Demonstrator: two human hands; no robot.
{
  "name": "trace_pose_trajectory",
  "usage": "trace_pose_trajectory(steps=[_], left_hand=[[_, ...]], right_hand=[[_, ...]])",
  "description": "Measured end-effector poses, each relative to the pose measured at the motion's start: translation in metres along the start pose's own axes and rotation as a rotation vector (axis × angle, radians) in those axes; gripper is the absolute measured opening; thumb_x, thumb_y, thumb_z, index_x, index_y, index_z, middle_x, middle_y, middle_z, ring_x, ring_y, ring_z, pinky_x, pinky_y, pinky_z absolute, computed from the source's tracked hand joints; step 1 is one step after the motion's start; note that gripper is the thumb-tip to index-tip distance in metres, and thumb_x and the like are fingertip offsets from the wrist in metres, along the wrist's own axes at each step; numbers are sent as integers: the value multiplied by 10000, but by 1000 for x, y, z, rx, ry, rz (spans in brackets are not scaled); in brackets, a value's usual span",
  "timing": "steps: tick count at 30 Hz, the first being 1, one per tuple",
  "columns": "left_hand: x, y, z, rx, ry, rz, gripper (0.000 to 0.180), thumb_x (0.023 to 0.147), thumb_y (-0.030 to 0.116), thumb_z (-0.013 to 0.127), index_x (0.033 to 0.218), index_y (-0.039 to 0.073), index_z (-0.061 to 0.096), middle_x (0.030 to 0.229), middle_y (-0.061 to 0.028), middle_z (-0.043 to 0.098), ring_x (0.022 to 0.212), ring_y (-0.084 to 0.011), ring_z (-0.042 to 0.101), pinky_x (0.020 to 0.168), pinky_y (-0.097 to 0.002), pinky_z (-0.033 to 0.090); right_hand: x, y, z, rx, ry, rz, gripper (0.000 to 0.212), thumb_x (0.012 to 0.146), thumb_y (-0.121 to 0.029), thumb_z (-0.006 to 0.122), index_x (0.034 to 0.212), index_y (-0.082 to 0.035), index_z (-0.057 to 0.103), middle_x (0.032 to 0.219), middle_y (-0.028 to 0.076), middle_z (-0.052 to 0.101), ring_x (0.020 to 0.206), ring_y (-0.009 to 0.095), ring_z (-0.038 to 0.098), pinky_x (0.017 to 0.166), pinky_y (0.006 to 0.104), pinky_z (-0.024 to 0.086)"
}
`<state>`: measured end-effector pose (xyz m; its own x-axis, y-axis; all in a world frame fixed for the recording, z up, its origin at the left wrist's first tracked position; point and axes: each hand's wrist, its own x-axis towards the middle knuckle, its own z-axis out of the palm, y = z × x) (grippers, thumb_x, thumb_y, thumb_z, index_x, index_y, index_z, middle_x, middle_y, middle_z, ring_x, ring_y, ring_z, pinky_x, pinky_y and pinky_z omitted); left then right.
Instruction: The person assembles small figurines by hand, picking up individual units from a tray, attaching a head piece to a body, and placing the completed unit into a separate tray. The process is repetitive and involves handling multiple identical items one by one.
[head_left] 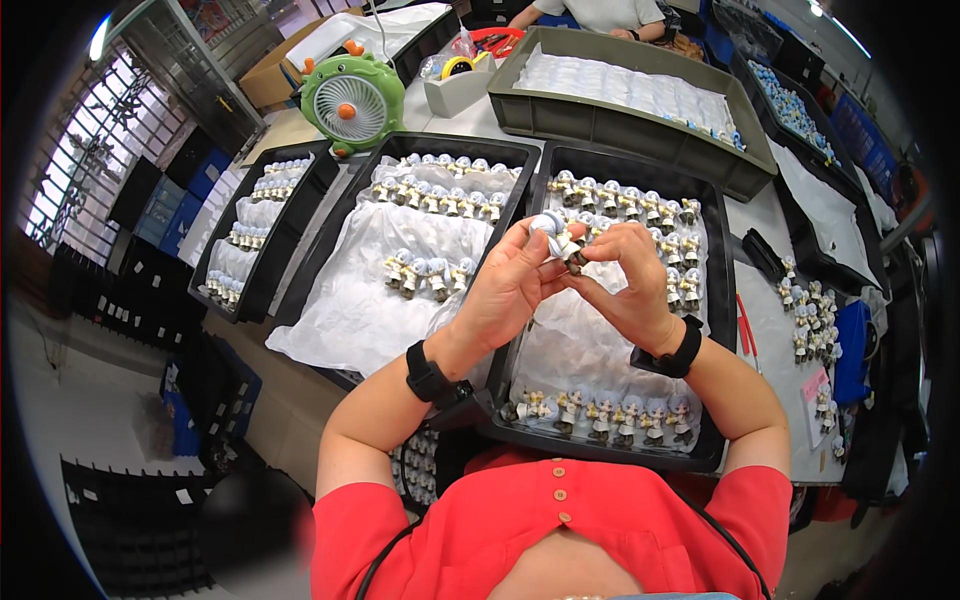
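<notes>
Above the black tray (716,420) in front of me, both hands hold one small figurine (553,232) with pale blue-white hair, a white outfit and dark lower legs. My left hand (505,285) is closed round it, thumb against its head. The fingertips of my right hand (635,285) pinch at its lower side and partly cover it. Rows of similar figurines (600,415) line the near and far parts of this tray, with white tissue sheet (570,350) between them. To the left, a second black tray (525,160) carries more figurines and loose tissue.
A third black tray (262,285) stands further left. Behind are a green animal-shaped fan (352,105), a tape dispenser (460,85) and a large grey-green bin (620,125). Red-handled tool (747,325) and loose figurines (815,320) lie right. Another person's arm (645,32) shows at the back.
</notes>
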<state>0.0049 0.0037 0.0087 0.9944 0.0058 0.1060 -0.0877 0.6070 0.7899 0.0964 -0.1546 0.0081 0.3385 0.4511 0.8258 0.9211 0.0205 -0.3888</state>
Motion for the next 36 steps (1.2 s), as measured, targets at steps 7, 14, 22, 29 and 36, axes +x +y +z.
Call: trace_pose_trajectory(steps=[7,14,22,29,36], left_hand=[[-2,9,12,-36,-40,37,425,947,171,522,1334,85,370,1426,-100,385,1170,-185,518,950,-348,458],[7,9,-9,145,82,71,371,883,58,604,1215,72,438,1164,-80,578,1056,-174,582,832,-291,486],[-10,107,-72,1137,349,43,426,789,86,711,1176,26,541,1022,-127,595,903,-172,635,690,-257,510],[-48,134,-220,1506,788,-251,402,629,91,739,1012,31,635,884,-135,674,727,-190,661,653,-299,535],[-39,109,-207,1648,783,-449,413,585,143,785,980,98,672,889,-144,685,761,-217,682,712,-306,545]], right_hand=[[-4,4,1,55,39,22,332,615,-45,810,853,-90,582,866,52,630,842,234,587,772,357,422],[-5,2,9,122,-118,104,229,678,9,750,826,-49,586,920,79,649,890,248,602,768,341,473],[-4,1,-3,159,-209,139,144,718,13,709,796,-37,599,862,71,635,859,237,600,755,332,476],[0,10,6,163,-177,111,126,730,-4,702,794,-34,598,830,74,630,811,238,604,732,324,479],[3,17,-3,116,-122,188,123,736,-10,700,793,-25,593,808,83,624,794,243,606,723,322,469]])
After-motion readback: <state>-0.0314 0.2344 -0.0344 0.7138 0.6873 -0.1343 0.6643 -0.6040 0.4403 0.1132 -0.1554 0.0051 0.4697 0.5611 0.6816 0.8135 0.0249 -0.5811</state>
